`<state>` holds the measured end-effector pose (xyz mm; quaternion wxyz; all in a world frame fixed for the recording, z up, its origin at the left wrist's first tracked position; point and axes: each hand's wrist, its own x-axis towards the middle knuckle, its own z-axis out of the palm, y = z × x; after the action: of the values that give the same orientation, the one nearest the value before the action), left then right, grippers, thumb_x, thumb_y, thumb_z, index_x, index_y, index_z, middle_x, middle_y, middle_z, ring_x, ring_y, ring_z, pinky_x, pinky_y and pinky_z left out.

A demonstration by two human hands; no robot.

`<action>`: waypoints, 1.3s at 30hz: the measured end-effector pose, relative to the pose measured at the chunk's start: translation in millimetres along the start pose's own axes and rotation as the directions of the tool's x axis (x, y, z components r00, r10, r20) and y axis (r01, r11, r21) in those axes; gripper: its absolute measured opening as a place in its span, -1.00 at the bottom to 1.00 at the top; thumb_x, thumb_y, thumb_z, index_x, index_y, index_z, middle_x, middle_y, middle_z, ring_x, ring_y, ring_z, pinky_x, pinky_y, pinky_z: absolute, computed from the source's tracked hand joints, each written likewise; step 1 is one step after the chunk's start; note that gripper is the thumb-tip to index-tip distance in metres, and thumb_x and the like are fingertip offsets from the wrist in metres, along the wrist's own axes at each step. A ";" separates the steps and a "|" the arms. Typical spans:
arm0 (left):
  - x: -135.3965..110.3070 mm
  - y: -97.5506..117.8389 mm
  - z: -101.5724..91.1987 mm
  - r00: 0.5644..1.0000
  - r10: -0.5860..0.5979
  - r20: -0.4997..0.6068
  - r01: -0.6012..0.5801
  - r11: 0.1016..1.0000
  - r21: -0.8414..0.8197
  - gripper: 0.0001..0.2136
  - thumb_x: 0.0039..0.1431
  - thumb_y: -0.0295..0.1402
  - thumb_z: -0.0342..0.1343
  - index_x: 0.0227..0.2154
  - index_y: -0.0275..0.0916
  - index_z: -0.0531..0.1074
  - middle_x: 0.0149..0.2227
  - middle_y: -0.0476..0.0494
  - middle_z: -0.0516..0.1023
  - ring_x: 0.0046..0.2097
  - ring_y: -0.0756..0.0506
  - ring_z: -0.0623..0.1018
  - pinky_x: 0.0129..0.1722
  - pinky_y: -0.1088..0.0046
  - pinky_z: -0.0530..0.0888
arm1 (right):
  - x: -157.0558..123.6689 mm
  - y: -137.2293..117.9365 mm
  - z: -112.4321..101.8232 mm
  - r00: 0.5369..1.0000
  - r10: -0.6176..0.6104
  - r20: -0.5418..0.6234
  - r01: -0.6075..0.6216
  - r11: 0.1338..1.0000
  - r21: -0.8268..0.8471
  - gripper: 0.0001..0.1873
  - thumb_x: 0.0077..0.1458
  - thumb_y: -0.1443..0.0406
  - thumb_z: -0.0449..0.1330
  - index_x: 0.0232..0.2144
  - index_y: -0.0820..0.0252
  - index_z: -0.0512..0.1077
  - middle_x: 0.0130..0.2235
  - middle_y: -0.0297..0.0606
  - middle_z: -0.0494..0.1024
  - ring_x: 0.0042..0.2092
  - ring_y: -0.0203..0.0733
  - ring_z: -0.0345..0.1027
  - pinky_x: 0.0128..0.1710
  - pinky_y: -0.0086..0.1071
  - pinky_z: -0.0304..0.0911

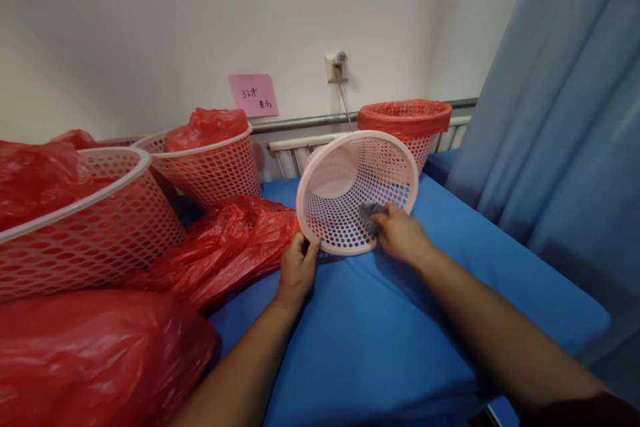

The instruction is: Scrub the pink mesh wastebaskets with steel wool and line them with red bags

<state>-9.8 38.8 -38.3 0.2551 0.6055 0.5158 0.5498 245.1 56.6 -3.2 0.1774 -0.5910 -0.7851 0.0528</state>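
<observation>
A pale pink plastic basket with a lattice wall lies tipped on its side, its mouth facing me. My left hand grips the lower left of its rim, thumb and fingers closed around the edge. Inside the mouth, at the lower right, my right hand is closed on a grey cloth that touches the inner wall. The basket rests on a blue-covered bed. Just left of it lies a crumpled red plastic bag.
Pink baskets holding red bags stand at the left, with a bulging red bag in front. Behind the tipped basket is a red-lined basket. A blue curtain hangs at right; a socket and pink note are on the wall.
</observation>
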 end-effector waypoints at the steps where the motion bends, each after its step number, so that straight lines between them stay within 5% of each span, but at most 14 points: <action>1: 1.5 2.1 -3.7 0.999 0.009 -0.047 -0.009 1.000 0.013 -0.79 0.19 -0.18 0.21 -0.41 -0.21 0.43 -0.45 0.01 0.49 -0.39 -0.04 0.44 -0.36 0.47 0.40 | 2.0 7.0 -6.6 0.994 0.086 -0.074 -0.091 0.994 -0.069 -0.53 0.18 0.38 0.10 0.13 0.16 0.48 0.11 0.02 0.37 0.04 0.04 0.35 0.03 -0.18 0.31; 4: 3.2 6.6 -9.0 0.991 0.032 -0.131 -0.029 0.999 0.023 -0.77 0.22 -0.18 0.19 -0.43 -0.20 0.36 -0.47 0.06 0.38 -0.41 -0.01 0.37 -0.38 0.50 0.34 | 6.8 18.0 -14.0 0.960 0.210 -0.183 -0.235 0.964 -0.124 -0.52 0.21 0.37 0.06 0.15 0.20 0.45 0.14 0.09 0.34 0.07 0.12 0.31 0.02 -0.12 0.29; 6: 1.4 6.9 -6.1 0.991 0.037 -0.127 -0.036 0.999 0.006 -0.78 0.24 -0.17 0.17 -0.39 -0.20 0.36 -0.44 0.06 0.39 -0.39 -0.01 0.39 -0.35 0.50 0.36 | 7.3 14.3 -7.1 0.980 0.182 -0.076 -0.188 0.980 -0.069 -0.53 0.19 0.39 0.07 0.13 0.26 0.47 0.07 0.10 0.38 0.05 0.11 0.34 0.03 -0.13 0.29; 10: -5.8 -0.5 9.0 1.000 0.006 0.030 -0.005 0.999 -0.045 -0.78 0.18 -0.17 0.21 -0.34 -0.23 0.43 -0.38 -0.03 0.53 -0.35 -0.04 0.51 -0.30 0.45 0.46 | 2.7 -9.3 20.1 0.984 -0.078 0.160 0.047 0.981 0.189 -0.50 0.12 0.38 0.19 0.13 0.17 0.50 -0.02 -0.10 0.44 0.00 -0.10 0.40 0.11 -0.31 0.28; 15: -7.7 -11.7 16.6 0.982 -0.036 0.185 0.048 0.997 -0.061 -0.75 0.10 -0.18 0.24 -0.29 -0.28 0.55 -0.30 -0.17 0.67 -0.28 -0.15 0.62 -0.24 0.32 0.55 | -2.4 -24.8 34.1 0.952 -0.274 0.133 0.196 0.886 0.420 -0.42 0.10 0.33 0.26 0.20 0.11 0.44 -0.01 -0.18 0.43 0.01 -0.16 0.39 0.12 -0.36 0.29; 19: -0.6 -7.5 4.3 0.999 -0.019 0.043 0.020 1.000 -0.022 -0.80 0.16 -0.20 0.21 -0.33 -0.25 0.49 -0.36 -0.08 0.59 -0.32 -0.09 0.54 -0.27 0.40 0.47 | -0.2 -6.7 14.4 0.985 -0.087 0.151 0.069 0.991 0.117 -0.55 0.10 0.39 0.20 0.05 0.09 0.56 -0.10 -0.16 0.49 -0.08 -0.10 0.42 0.00 -0.30 0.32; 22: 3.5 0.3 -4.6 0.997 0.015 -0.076 -0.014 1.000 0.007 -0.80 0.18 -0.21 0.21 -0.42 -0.22 0.40 -0.45 0.03 0.44 -0.40 -0.03 0.42 -0.35 0.47 0.36 | 3.9 14.7 -8.1 0.987 0.159 -0.012 -0.159 0.984 -0.083 -0.57 0.21 0.39 0.07 0.08 0.17 0.53 0.00 0.02 0.45 -0.01 0.06 0.38 -0.03 -0.18 0.31; 25: 3.5 6.1 -6.7 0.992 0.037 -0.119 -0.036 0.999 0.010 -0.80 0.19 -0.22 0.20 -0.42 -0.21 0.36 -0.46 0.05 0.41 -0.40 -0.01 0.39 -0.36 0.48 0.34 | 7.7 27.4 -19.9 0.953 0.257 -0.159 -0.274 0.956 -0.100 -0.52 0.28 0.37 -0.02 0.19 0.23 0.43 0.14 0.14 0.35 0.12 0.16 0.30 0.04 -0.10 0.27; 28: 0.6 7.3 -2.2 0.994 0.041 -0.102 -0.042 0.999 -0.008 -0.80 0.22 -0.21 0.17 -0.40 -0.20 0.35 -0.43 0.04 0.42 -0.38 -0.01 0.42 -0.34 0.48 0.37 | 8.6 21.9 -11.7 0.968 0.246 -0.056 -0.249 0.967 -0.058 -0.56 0.24 0.33 0.08 0.13 0.19 0.49 0.05 0.04 0.45 0.02 0.03 0.39 0.02 -0.19 0.29; 31: -2.9 3.7 4.9 0.999 0.030 -0.025 -0.030 0.999 -0.025 -0.80 0.21 -0.21 0.18 -0.40 -0.21 0.37 -0.42 0.03 0.45 -0.38 -0.02 0.45 -0.33 0.47 0.40 | 6.8 3.7 7.6 0.990 0.059 0.124 -0.066 0.996 0.053 -0.58 0.10 0.33 0.24 0.03 0.06 0.57 -0.08 -0.18 0.55 -0.10 -0.14 0.46 -0.03 -0.36 0.32; 34: -4.3 -1.5 9.3 0.998 0.015 0.061 -0.013 0.999 -0.035 -0.80 0.19 -0.21 0.20 -0.39 -0.23 0.40 -0.41 -0.01 0.50 -0.36 -0.04 0.50 -0.30 0.44 0.45 | 5.2 -7.4 19.5 0.979 -0.093 0.183 0.054 0.976 0.210 -0.53 0.03 0.31 0.30 0.04 0.03 0.57 -0.09 -0.22 0.58 -0.09 -0.16 0.47 -0.03 -0.39 0.33; 39: -2.0 -1.8 7.8 0.996 0.004 0.085 -0.002 1.000 -0.026 -0.80 0.25 -0.19 0.12 -0.37 -0.21 0.37 -0.39 -0.01 0.48 -0.35 -0.05 0.51 -0.30 0.42 0.46 | 10.2 21.2 4.6 0.975 0.210 0.072 -0.218 0.967 0.132 -0.67 0.05 0.37 0.21 -0.12 0.15 0.63 -0.17 -0.09 0.61 -0.19 -0.06 0.52 -0.13 -0.28 0.37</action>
<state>-3.0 39.6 -42.7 0.2838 0.6257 0.4965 0.5305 260.3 73.2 -11.5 0.1887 -0.6569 -0.7158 0.1433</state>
